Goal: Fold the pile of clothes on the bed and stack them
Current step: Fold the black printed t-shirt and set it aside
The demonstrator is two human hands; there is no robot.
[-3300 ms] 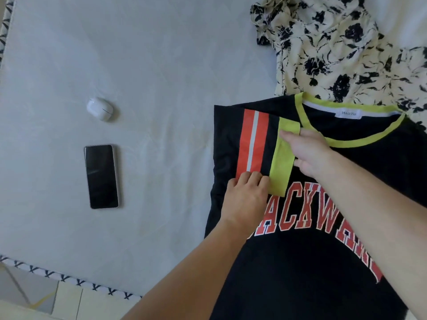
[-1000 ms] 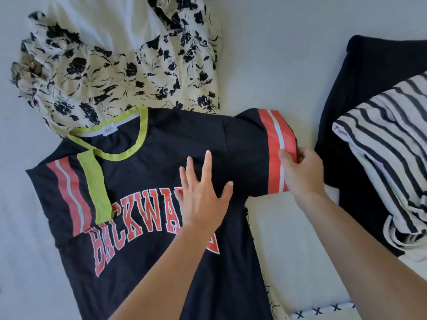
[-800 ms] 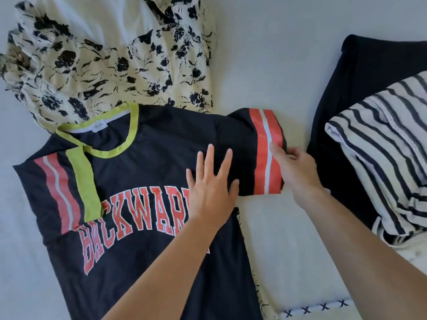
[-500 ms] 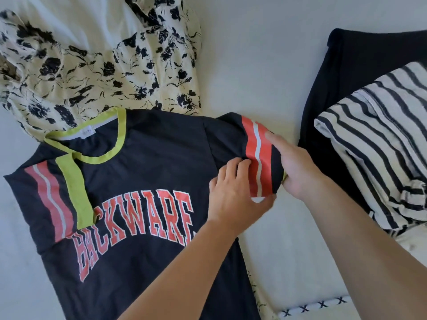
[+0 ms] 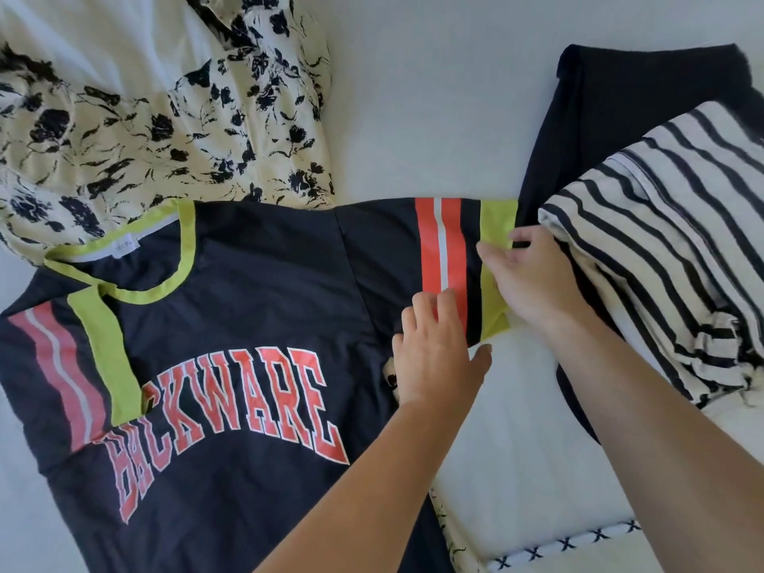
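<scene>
White bed sheet (image 5: 413, 97) lies under all the clothes. Up and to the left of the black shirt (image 5: 248, 283) sits a crumpled flowery dress (image 5: 144, 117), and the shirt's neck edge lies over it. The black shirt lies flat with its red letters facing up. Its left sleeve (image 5: 82, 345) is already folded in over the chest.

The right sleeve (image 5: 446, 258) sticks straight out sideways from the shirt, toward the striped top (image 5: 669, 241). The left hand (image 5: 434, 357) rests flat on the shirt at the sleeve's lower edge, fingers straight, holding nothing. The right hand (image 5: 533, 279) pinches the yellow cuff (image 5: 498, 225) at the far end of that sleeve, so it is the hand nearer the tip.

The sleeve probably needs to swing back left, over the chest, with the flat hand marking the fold.

Right of the shirt, the striped top sits on a dark piece of clothing (image 5: 620, 117).
</scene>
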